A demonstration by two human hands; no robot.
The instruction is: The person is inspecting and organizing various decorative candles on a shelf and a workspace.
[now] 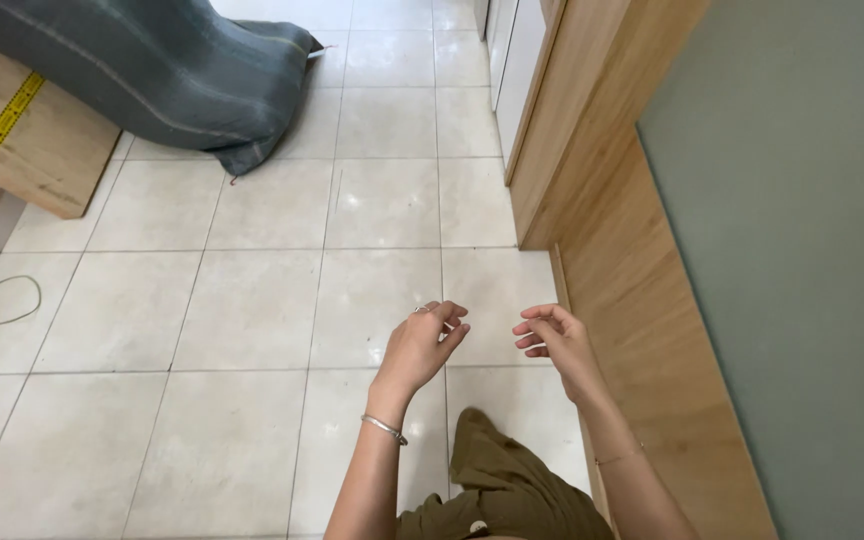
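Both hands hang in front of me over a pale tiled floor (252,310). My left hand (424,342) has a ring on one finger and a thin metal bangle on the wrist; its fingers curl loosely inward. My right hand (552,338) is a short gap to its right, fingers bent and slightly apart, close to the wooden panel (642,300). Neither hand holds anything that I can see. Below the hands is my olive-green garment (502,480).
A grey woven sack (162,70) lies at the top left over a cardboard box (27,145) strapped with yellow tape. A loop of thin wire (7,300) rests on the floor at the left. A wooden cabinet side and grey-green surface (802,250) fill the right.
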